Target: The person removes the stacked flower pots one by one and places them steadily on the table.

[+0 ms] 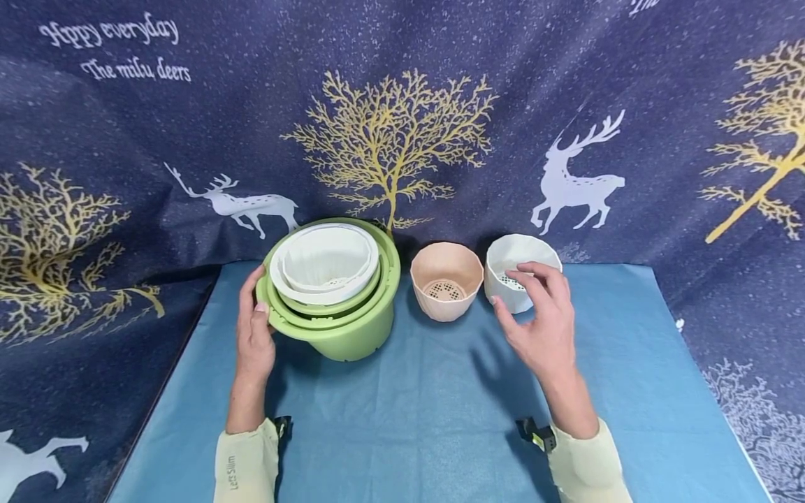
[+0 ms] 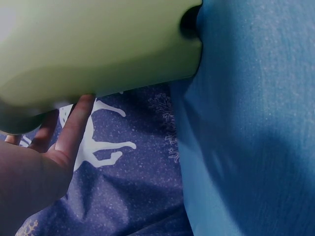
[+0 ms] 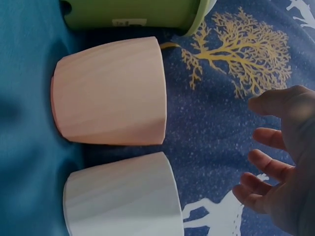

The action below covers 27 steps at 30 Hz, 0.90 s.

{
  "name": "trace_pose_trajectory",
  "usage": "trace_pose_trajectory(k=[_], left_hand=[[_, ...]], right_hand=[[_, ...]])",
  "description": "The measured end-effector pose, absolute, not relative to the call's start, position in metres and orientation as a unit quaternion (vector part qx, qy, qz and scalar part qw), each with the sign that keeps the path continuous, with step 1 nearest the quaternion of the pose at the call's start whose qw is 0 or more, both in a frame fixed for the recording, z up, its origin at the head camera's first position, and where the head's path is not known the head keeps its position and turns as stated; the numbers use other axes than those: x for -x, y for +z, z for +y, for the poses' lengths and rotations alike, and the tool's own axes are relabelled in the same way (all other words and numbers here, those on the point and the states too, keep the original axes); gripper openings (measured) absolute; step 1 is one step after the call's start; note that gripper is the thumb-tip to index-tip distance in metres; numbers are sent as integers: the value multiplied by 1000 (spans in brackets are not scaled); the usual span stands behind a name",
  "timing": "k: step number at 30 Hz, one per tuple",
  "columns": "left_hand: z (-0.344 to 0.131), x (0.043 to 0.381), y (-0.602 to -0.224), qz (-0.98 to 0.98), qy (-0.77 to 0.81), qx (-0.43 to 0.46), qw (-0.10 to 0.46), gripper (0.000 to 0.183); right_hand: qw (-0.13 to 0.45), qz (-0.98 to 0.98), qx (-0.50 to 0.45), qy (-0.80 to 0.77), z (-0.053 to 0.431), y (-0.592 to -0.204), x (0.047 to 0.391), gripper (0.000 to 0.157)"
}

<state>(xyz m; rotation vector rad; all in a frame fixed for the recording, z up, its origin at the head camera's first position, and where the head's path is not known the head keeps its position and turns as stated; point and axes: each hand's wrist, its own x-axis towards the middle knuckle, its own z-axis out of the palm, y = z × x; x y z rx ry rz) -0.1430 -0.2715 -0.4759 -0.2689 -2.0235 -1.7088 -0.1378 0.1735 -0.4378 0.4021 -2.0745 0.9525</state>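
Note:
On the left stands a nested stack: green flower pots (image 1: 355,342) with white pots (image 1: 330,258) set inside them. My left hand (image 1: 254,339) touches the outside of the stack at its left rim. In the left wrist view its fingers (image 2: 76,125) lie fairly straight against the green wall. My right hand (image 1: 544,325) hovers near a white pot (image 1: 525,251) at the right, its fingers spread, slightly bent and holding nothing. From the right wrist view, a gap shows between that hand (image 3: 280,162) and the white pot (image 3: 123,201). Between stack and white pot stands a pink pot (image 1: 446,279).
A blue cloth (image 1: 402,419) covers the table. Behind the pots hangs a dark blue curtain (image 1: 251,119) printed with deer and golden trees. The pots stand in a row along the table's back edge, close to the curtain.

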Motion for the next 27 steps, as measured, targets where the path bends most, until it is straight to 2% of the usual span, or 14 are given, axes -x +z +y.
trace_pose_trajectory(k=[27], left_hand=[[-272,143,-477,-733,-629,100,239,54]], right_hand=[[373,-803,-237,399,123,-433,137,38]])
